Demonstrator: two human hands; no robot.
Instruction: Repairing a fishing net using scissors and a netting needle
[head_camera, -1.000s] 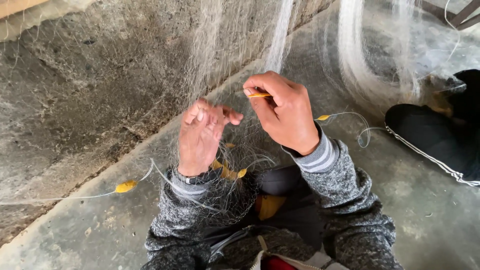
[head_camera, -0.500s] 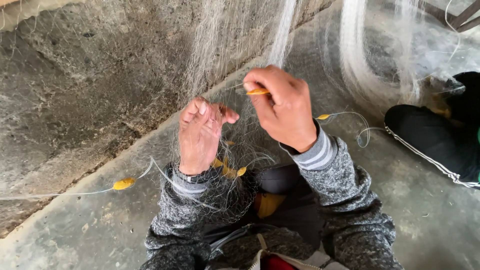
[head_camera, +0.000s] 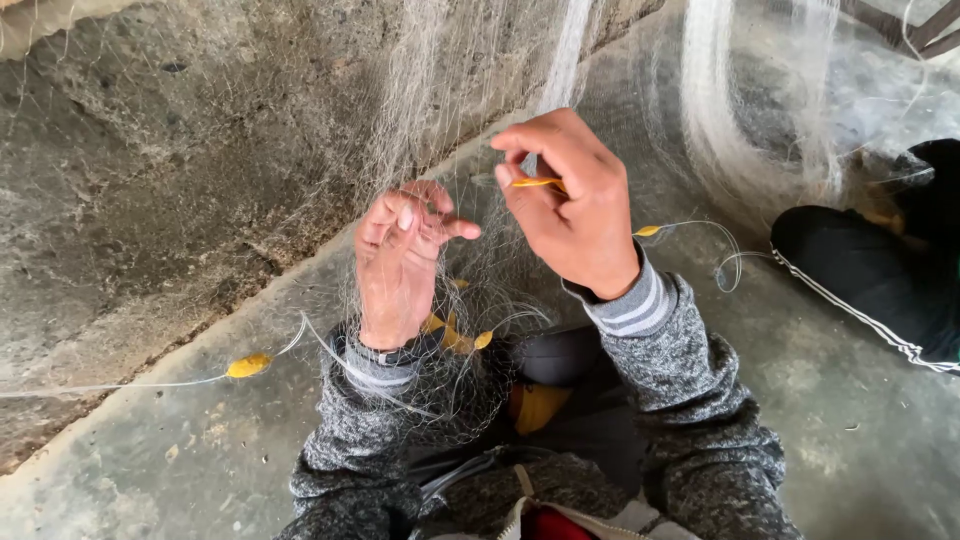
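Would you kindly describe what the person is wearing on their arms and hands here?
Both hands, left hand and right hand, are bare, without gloves. The arms are covered by a mottled dark grey knitted sweater. Its ribbed cuffs are lighter grey with pale stripes.

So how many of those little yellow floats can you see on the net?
About 4 yellow floats: one on the floor at left, two or so below the left hand, one right of the right hand. Mesh may hide others.

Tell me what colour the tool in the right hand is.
Yellow-orange; the netting needle in the right hand shows in the head view.
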